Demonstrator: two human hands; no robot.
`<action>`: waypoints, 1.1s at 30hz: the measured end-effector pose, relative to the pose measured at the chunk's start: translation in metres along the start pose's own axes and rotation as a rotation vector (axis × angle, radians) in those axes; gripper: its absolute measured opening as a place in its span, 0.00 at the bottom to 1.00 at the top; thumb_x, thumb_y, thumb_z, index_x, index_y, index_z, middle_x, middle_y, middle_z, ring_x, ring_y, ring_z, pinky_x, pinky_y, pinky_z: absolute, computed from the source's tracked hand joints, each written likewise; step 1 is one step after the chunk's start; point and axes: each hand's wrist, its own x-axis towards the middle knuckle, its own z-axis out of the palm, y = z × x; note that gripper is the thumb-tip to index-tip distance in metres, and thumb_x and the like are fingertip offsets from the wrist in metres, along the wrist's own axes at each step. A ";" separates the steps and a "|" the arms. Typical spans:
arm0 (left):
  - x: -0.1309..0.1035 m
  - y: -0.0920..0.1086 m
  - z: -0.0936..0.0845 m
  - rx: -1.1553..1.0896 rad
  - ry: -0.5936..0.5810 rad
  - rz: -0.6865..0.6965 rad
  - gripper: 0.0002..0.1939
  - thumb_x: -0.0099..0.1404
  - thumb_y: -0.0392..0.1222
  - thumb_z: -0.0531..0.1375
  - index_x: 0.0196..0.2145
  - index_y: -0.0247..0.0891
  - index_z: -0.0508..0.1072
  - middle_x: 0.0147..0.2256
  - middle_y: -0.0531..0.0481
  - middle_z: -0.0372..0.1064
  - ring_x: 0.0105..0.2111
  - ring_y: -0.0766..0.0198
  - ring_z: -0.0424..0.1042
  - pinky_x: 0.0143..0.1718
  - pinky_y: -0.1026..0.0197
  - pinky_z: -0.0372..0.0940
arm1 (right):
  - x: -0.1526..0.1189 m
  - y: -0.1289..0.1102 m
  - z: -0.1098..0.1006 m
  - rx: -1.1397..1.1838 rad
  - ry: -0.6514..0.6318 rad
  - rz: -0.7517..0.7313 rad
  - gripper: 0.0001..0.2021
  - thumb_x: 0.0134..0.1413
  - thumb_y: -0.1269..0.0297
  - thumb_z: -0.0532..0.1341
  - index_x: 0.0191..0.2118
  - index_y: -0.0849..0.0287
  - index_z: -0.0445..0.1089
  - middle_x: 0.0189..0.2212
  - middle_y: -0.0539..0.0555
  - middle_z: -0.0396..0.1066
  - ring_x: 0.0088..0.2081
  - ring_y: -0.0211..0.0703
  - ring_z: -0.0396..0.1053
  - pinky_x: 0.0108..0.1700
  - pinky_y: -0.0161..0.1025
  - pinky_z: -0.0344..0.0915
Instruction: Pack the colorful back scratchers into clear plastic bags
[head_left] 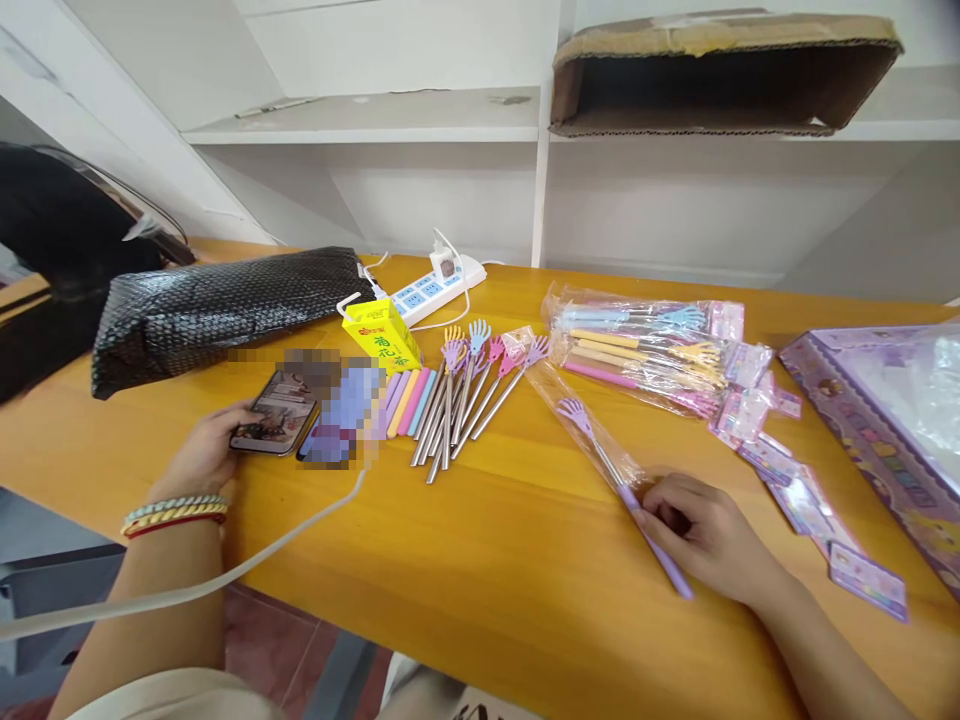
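At the left of the head view, my left hand (212, 440) is closed on the near left edge of a phone (274, 420). A second phone (341, 415), partly blurred out, lies beside it. On the right, my right hand (697, 525) pinches the purple handle of a back scratcher (658, 550). Its purple claw end points up and left, with clear plastic wrap around the upper part. Between the hands lie several metal rods with coloured claw heads (450, 400) and a row of coloured handles (409, 400).
Wrapped back scratchers (637, 350) and small cards (802, 500) lie right of centre, near a purple box (862, 430). A yellow carton (382, 335), a power strip (442, 290) and a black bubble-wrapped parcel (232, 310) stand behind. A white cable (277, 545) crosses the left front.
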 end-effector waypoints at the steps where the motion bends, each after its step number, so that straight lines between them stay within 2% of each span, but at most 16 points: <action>1: -0.001 0.001 0.001 -0.011 -0.006 0.003 0.22 0.40 0.34 0.61 0.37 0.30 0.71 0.30 0.50 0.73 0.26 0.65 0.71 0.27 0.67 0.69 | 0.000 0.000 0.000 0.000 -0.002 0.003 0.07 0.56 0.64 0.56 0.29 0.58 0.65 0.24 0.51 0.63 0.26 0.37 0.59 0.29 0.37 0.56; 8: -0.006 0.006 0.005 -0.059 -0.025 -0.003 0.20 0.39 0.32 0.60 0.35 0.31 0.72 0.29 0.51 0.74 0.26 0.65 0.71 0.24 0.66 0.69 | 0.000 0.001 -0.001 -0.002 -0.001 0.002 0.06 0.56 0.64 0.56 0.29 0.58 0.65 0.24 0.51 0.63 0.26 0.37 0.59 0.30 0.37 0.56; 33: -0.001 0.002 0.001 -0.031 -0.015 -0.001 0.21 0.41 0.32 0.60 0.37 0.32 0.72 0.29 0.51 0.73 0.26 0.66 0.71 0.28 0.67 0.69 | 0.001 0.000 0.001 -0.008 0.008 0.027 0.06 0.56 0.64 0.56 0.30 0.58 0.66 0.25 0.52 0.64 0.26 0.37 0.59 0.30 0.37 0.57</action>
